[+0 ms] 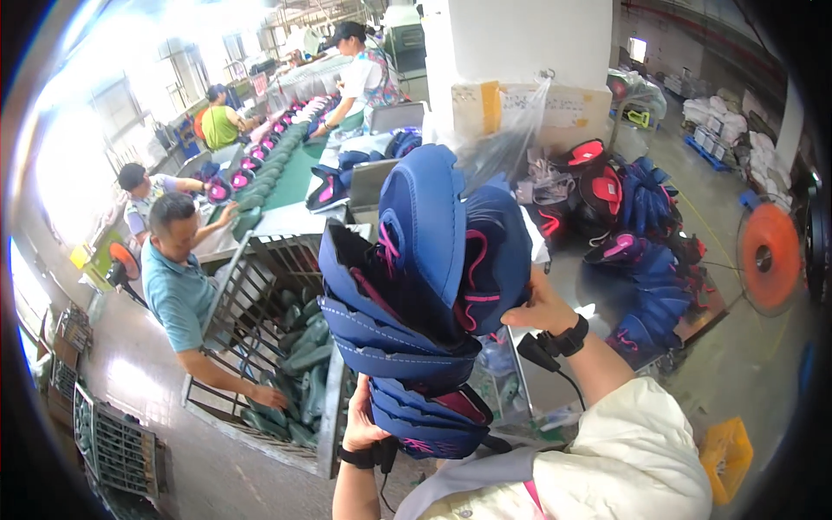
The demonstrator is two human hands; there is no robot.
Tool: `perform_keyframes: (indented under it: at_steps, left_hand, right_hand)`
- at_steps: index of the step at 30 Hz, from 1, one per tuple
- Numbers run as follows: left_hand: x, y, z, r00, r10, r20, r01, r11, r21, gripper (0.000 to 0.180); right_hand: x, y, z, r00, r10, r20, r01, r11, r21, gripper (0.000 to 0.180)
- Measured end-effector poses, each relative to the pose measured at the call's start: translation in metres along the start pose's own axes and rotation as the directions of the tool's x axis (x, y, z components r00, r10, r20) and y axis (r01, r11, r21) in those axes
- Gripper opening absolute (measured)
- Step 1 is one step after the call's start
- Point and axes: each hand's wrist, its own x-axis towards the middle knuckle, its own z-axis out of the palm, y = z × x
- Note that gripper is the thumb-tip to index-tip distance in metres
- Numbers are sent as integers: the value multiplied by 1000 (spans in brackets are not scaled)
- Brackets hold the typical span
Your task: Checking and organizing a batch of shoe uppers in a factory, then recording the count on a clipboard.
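Note:
A tall stack of nested blue shoe uppers (394,338) with pink lacing and trim rises in front of me. Low on its left side, my left hand (361,420) is closed round the stack. My right hand (544,305) grips the edge of a dark blue shoe upper (498,247) with a pink-edged opening at the top right, thumb pressed to it. Beside that one, another blue upper (423,217) stands upright, sole side partly toward me. The fingers of both hands are partly hidden behind the uppers.
Left of the stack, a metal cage cart (260,286) holds dark green shoe lasts (303,373); a co-worker in a blue shirt (182,269) reaches in. Several people work along a conveyor (290,178). More uppers (650,295) lie on a table at right, near an orange fan (767,258).

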Motion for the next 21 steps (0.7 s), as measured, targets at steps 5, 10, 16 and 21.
perform_keyframes:
  at_steps: [5,10,16,21]
  left_hand:
    - [1,19,-9,985,155,-71,-139,972,187,108]
    - [0,15,-75,979,173,-112,-148,969,200,106]
    - [29,40,-126,979,146,-144,-98,950,296,103]
    - [88,55,-151,927,311,-210,-154,825,544,89]
  right_hand:
    - [36,5,14,988,-43,146,45,999,-15,88]
    - [77,37,31,975,-31,221,14,997,80,77]
    - [149,71,26,917,-29,398,-39,986,160,67]
    - [231,116,22,900,-27,436,-82,970,229,68]
